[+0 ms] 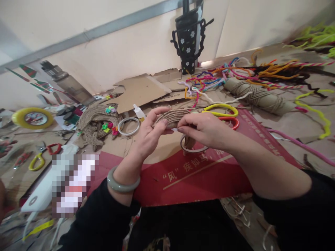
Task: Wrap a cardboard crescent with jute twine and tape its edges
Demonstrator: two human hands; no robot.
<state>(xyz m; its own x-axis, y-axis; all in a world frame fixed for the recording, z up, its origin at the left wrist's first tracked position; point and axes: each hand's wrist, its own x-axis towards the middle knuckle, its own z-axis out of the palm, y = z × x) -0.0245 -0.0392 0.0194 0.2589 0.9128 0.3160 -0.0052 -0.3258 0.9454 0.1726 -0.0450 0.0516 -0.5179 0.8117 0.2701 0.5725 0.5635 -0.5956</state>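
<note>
My left hand (148, 134) grips one end of a curved band of brown twine rows (174, 115), thumb in front and fingers behind. At the band's other end, the fingertips of my right hand (202, 127) are pinched on its lower edge. A tape ring (195, 150) stands on the red printed board (199, 181) just below the hands. Behind my right wrist lie scissors (225, 111) with a yellow and a red handle. Left of my left hand are a small white-tipped glue bottle (138, 111) and a white ring (128, 126).
A similar twine arch (91, 116) with bright flowers and a twine starfish (92, 139) lies left. A twine spool (259, 96) and colourful pipe cleaners (209, 82) are right. A black flowered tumbler (187, 42) stands behind. Yellow tape (32, 118) and another pair of scissors (44, 155) sit far left.
</note>
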